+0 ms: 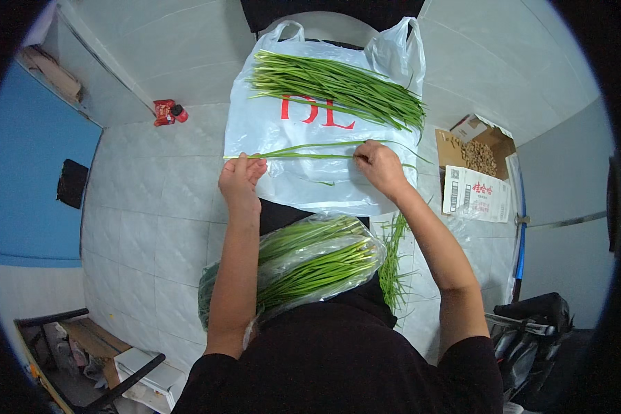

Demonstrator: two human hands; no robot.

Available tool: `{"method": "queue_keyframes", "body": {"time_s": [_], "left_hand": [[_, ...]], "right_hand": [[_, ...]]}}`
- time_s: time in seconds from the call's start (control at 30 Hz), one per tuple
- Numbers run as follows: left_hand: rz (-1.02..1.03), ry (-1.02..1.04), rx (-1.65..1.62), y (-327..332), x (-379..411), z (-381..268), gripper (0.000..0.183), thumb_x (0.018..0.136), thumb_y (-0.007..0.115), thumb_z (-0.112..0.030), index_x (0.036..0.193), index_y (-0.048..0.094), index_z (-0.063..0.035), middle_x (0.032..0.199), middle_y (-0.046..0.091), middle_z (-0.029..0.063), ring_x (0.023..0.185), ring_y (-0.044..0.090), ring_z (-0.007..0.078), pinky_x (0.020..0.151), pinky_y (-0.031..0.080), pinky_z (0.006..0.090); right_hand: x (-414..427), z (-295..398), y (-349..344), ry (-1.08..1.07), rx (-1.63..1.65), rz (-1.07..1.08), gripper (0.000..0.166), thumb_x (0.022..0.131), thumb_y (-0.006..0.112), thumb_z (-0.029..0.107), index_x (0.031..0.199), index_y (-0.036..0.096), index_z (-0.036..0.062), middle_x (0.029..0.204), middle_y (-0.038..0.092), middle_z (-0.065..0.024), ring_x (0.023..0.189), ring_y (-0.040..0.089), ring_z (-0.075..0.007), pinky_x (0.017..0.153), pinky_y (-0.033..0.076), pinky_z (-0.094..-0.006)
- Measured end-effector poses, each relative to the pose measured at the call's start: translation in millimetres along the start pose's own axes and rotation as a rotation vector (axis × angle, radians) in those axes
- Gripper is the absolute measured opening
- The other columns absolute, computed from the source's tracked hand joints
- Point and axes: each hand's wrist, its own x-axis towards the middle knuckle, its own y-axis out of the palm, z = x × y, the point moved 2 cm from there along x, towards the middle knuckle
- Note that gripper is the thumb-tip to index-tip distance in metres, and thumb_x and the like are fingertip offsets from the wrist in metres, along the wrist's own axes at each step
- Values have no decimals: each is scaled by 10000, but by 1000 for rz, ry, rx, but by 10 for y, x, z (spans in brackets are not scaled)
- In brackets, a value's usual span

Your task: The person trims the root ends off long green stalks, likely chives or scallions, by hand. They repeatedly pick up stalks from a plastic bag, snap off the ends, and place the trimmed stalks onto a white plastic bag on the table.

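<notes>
My left hand (242,178) pinches the pale ends of a few long garlic chives (305,151) between thumb and fingers. Farther along the same stalks, my right hand (379,164) has its fingers closed on their green part. The stalks stretch between both hands over a white plastic bag (300,178) with red print, spread flat. Beyond them a thick bundle of garlic chives (336,88) lies across the bag, pale ends to the left. On my lap rests a clear plastic bag (315,248) holding more chives (326,269), partly behind my left forearm.
Loose green scraps (393,264) lie on the tiled floor (181,191) to the right of my lap. An open cardboard box (447,145) with small brown pieces stands at the right. Red packages (164,113) sit by the left wall. A black-framed rack (124,383) is at lower left.
</notes>
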Motion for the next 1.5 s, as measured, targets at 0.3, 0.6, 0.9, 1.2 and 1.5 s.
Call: {"method": "queue_keyframes", "body": {"time_s": [0.3, 0.6, 0.9, 1.2, 1.5], "left_hand": [[-45, 15, 6, -13, -13, -23, 116, 863, 487, -87, 871, 470, 27, 814, 595, 152, 659, 619, 181, 608, 545, 251], [-37, 9, 19, -10, -18, -31, 117, 856, 492, -93, 790, 462, -1, 771, 579, 138, 665, 612, 191, 605, 541, 254], [-15, 23, 32, -23, -5, -84, 109, 863, 486, -95, 816, 454, -3, 770, 582, 137, 656, 608, 188, 597, 540, 259], [-23, 52, 21, -76, 8, -116, 123, 869, 491, -116, 835, 476, 1, 794, 589, 141, 662, 606, 183, 608, 533, 257], [-7, 30, -9, -96, 61, -99, 121, 864, 497, -108, 846, 469, 8, 808, 586, 147, 667, 605, 181, 611, 534, 252]], "right_hand": [[-14, -257, -311, 651, 863, -5, 128, 702, 564, 136, 658, 614, 27, 570, 503, 1, 496, 400, -92, 467, 308, -234], [252, -346, -1008, 484, 661, -132, 113, 790, 550, 97, 720, 591, 18, 702, 579, -37, 642, 532, -117, 595, 425, -236], [499, -35, -163, -125, 20, 47, 174, 707, 648, 138, 869, 651, 74, 799, 621, -110, 720, 589, -265, 656, 463, -327], [413, 57, -418, 29, 139, 276, 170, 760, 624, 147, 831, 628, -7, 680, 598, -105, 612, 541, -163, 599, 426, -282], [37, -556, -1055, 317, 244, 210, 148, 789, 582, 119, 800, 642, -16, 649, 579, -47, 611, 512, -110, 593, 420, -253]]}}
